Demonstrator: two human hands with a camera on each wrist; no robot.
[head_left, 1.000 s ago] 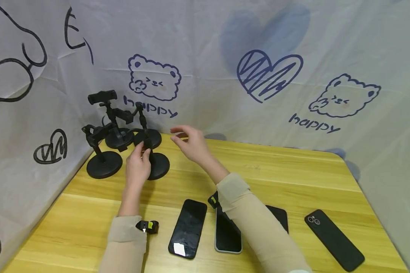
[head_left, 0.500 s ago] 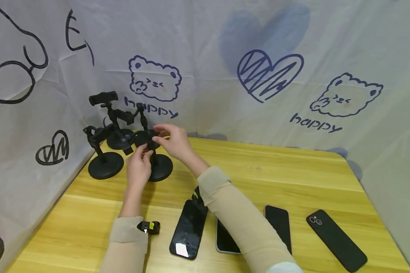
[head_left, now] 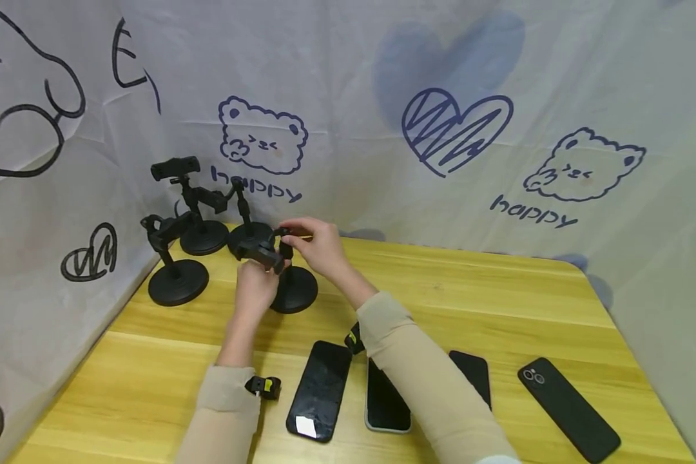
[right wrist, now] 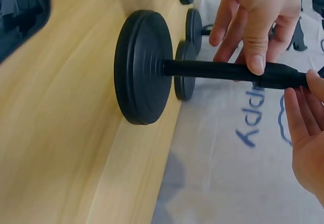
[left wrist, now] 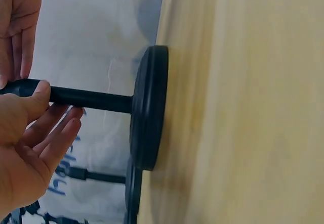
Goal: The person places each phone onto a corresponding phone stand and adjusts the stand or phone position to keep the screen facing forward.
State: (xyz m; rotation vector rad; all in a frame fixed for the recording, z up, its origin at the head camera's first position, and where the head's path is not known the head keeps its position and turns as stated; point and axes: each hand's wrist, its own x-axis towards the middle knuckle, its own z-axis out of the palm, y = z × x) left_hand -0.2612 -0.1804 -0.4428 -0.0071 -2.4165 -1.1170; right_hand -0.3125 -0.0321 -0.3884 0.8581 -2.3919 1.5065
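A black phone stand with a round base [head_left: 294, 293] is upright on the table, nearest the person among the stands. My left hand [head_left: 256, 287] grips its post [left wrist: 91, 96], thumb on one side and fingers on the other. At the post's upper end, my right hand [head_left: 321, 248] pinches the joint [right wrist: 283, 76] between thumb and fingers. The stand's folding arm [head_left: 258, 251] points left, over the left hand. Part of the post is hidden by the hands in the head view.
Several more black stands [head_left: 176, 283] are grouped at the back left, beside the white cloth wall [head_left: 354, 161]. Toward the front of the wooden table [head_left: 470, 283] lie several phones: one dark [head_left: 319, 390], one light-edged [head_left: 387, 399], another half behind the right sleeve [head_left: 472, 374], and a black one camera-side up [head_left: 568, 409].
The stand has shifted right, away from the others, with my left hand on it. Its folding arm has come across in front. My right hand has come to the stand and taken its top.
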